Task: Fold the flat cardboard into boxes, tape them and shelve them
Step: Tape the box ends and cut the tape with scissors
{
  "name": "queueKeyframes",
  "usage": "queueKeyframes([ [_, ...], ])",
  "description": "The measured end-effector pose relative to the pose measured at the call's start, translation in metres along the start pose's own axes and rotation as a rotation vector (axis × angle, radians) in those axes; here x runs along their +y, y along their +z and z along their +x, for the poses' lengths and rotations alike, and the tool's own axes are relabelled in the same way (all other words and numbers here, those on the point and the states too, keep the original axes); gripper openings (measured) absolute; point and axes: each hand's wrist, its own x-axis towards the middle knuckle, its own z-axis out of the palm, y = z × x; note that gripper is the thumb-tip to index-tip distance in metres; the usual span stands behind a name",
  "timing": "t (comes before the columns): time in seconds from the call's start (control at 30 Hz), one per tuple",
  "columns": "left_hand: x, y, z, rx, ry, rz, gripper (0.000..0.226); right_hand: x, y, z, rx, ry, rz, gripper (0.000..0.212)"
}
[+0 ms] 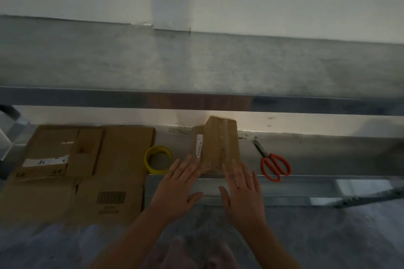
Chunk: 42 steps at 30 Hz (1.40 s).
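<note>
Left grip (179, 185): fingers straight and spread, holding nothing. The tips are at the box's near left side, laid flat to push rather than lift.
Right grip (242, 190): also spread and empty, with the fingers over the box's near right corner. I cannot tell whether they press it or only brush it.
Box (218, 144): folded, with tape along the top, standing on the lower shelf between my grips. Its far end is near the back wall. I judge I am sliding it into place, one grip on each side to keep it square.
Tape (157, 159): a yellow roll lying flat just left of the box, handy for the next one.
Scissors (275, 165): right of the box and apart from it, red handles toward me for an easy pick-up.
Cardboard (87, 159): a flat stack at the left of the same shelf, reaching past its front rim. This is work left to fold.
Lower shelf (306, 190): grey metal; it carries everything above.
Upper shelf (196, 65): grey metal above and beyond, shading the work.
</note>
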Motion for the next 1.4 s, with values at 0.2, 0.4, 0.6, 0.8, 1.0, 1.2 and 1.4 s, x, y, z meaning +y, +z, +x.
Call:
queueKeyframes([
  [0.2, 0.055, 0.004, 0.026, -0.035, -0.178, -0.133, 0.068, 0.069, 0.013, 0.007, -0.103, 0.005, 0.173, 0.058],
  [0.4, 0.076, 0.021, 0.029, -0.034, -0.463, -0.836, 0.072, 0.081, 0.036, 0.015, -0.386, 0.001, 0.584, 0.067],
  [0.6, 0.079, 0.017, 0.048, 0.131, -0.69, -0.864, 0.063, 0.084, 0.035, 0.033, -0.272, 0.085, 0.83, 0.045],
  [0.8, 0.054, 0.019, 0.07, 0.114, -0.58, -0.561, 0.045, 0.076, 0.031, 0.057, -0.189, 0.078, 0.672, 0.026],
  [1.0, 0.048, 0.025, 0.07, 0.132, -0.492, -0.565, 0.047, 0.078, 0.032, 0.058, -0.233, 0.075, 0.684, 0.03],
  [1.2, 0.02, 0.018, 0.07, -0.024, -0.304, -0.734, 0.053, 0.099, 0.028, 0.061, -0.343, 0.06, 0.75, 0.037],
  [1.4, 0.024, 0.028, 0.084, 0.016, -0.303, -0.664, 0.043, 0.1, 0.021, 0.073, -0.342, 0.028, 0.619, 0.03],
])
